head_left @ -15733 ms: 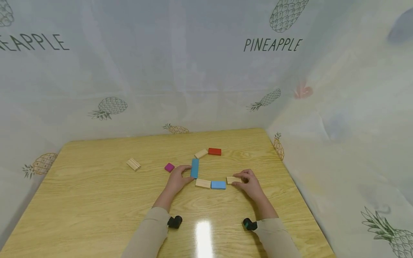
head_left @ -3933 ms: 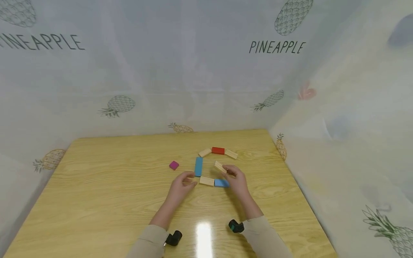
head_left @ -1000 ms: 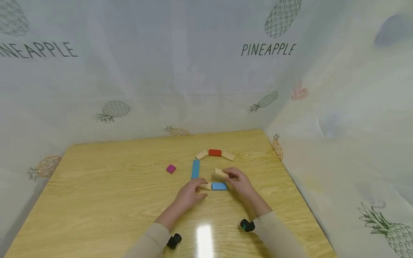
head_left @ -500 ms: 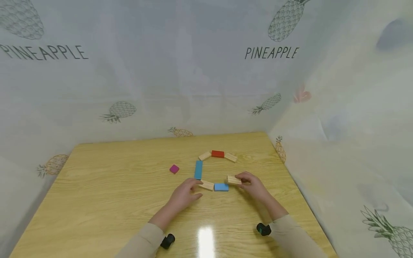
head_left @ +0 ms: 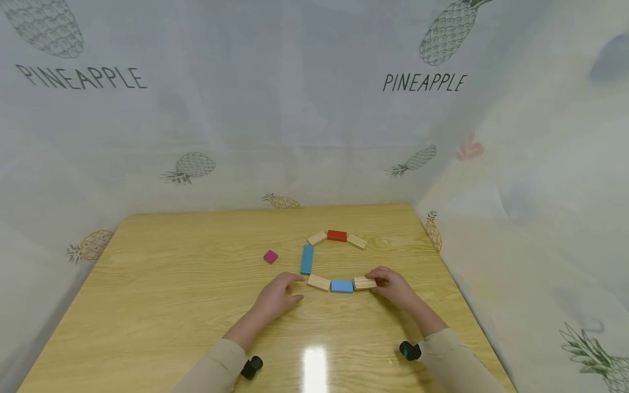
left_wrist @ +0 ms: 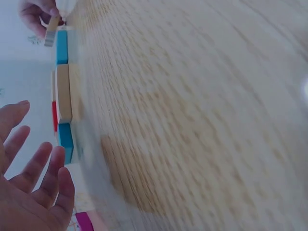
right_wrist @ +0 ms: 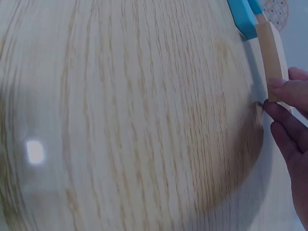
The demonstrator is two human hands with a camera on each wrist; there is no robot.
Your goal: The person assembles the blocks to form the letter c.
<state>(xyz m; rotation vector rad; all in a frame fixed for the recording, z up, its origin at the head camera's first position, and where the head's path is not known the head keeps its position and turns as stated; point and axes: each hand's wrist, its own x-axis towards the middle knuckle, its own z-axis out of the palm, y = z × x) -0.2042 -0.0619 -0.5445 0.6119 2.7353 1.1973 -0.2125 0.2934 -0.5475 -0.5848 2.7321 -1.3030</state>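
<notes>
My right hand [head_left: 395,288] pinches a plain wooden block [head_left: 362,283] between thumb and fingers, at the right end of a light blue block [head_left: 341,286]. In the right wrist view this block [right_wrist: 271,57] is tilted, and a finger lies under its near end. Left of the light blue block lies another plain wooden block [head_left: 319,283]. My left hand [head_left: 277,296] hovers just left of that one, fingers spread and holding nothing, as the left wrist view also shows. A darker blue block [head_left: 307,259] runs from there toward the back.
Behind, a plain block [head_left: 316,238], a red block [head_left: 337,236] and another plain block [head_left: 356,242] form a shallow arc. A magenta block [head_left: 271,256] lies apart on the left of the wooden table [head_left: 172,305]. Pineapple-printed cloth [head_left: 295,120] hangs behind and at the sides.
Over the last second my right hand has carried the plain block rightward and down beside the light blue block. My left hand has drawn back left. Earlier, the far-left plain block joined the red one.
</notes>
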